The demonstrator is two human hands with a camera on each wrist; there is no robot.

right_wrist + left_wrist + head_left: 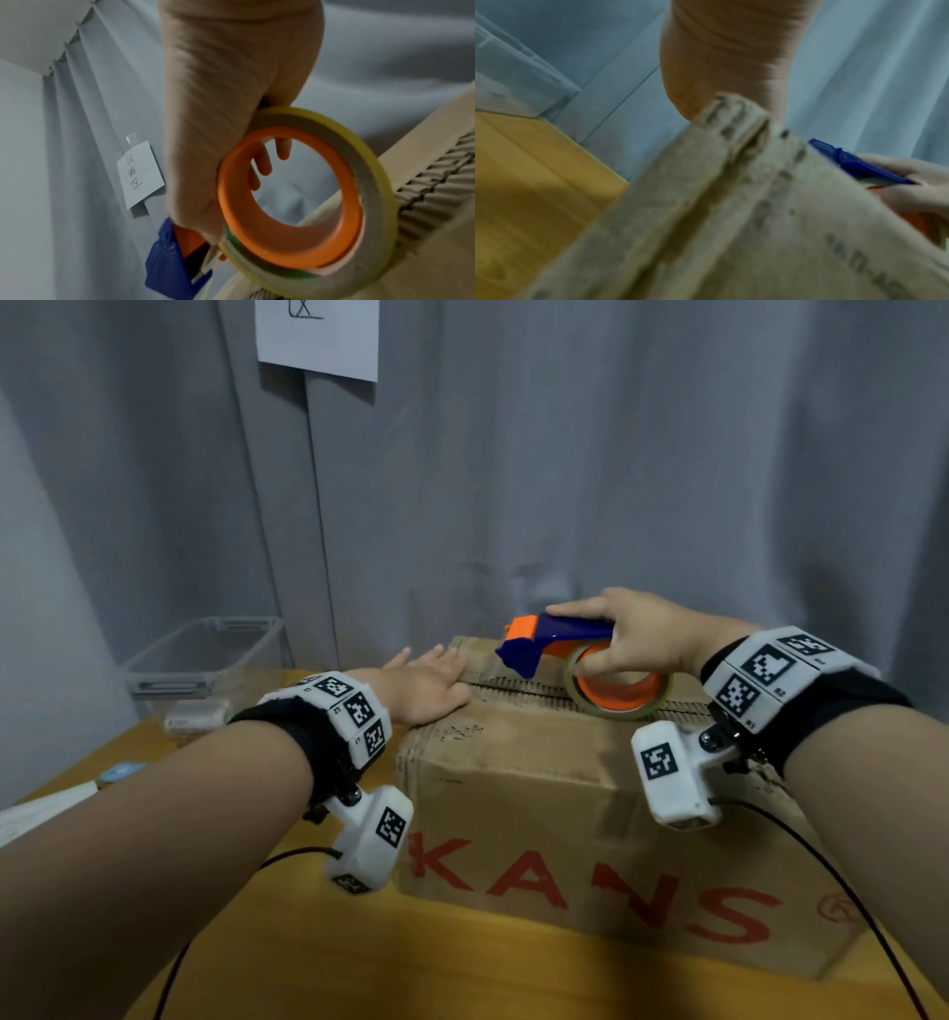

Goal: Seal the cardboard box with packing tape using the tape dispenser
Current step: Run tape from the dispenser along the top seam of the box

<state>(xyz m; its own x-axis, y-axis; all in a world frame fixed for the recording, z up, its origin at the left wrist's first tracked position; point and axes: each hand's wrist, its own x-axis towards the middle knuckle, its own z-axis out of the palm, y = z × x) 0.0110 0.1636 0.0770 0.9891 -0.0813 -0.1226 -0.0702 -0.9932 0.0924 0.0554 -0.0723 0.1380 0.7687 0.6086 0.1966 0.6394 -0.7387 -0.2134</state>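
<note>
— What blocks the seam? The left hand [429, 683] lies flat at its far-left end; the tape dispenser [580, 660] stands mid-seam.

— Free room? Bare cardboard box [513, 742] top between them.

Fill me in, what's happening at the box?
A person is taping a cardboard box shut. The left hand lies flat on the top flap by the centre seam. The right hand grips a blue and orange tape dispenser, its tape roll over the seam. No tape strip is visible on the seam.
</note>
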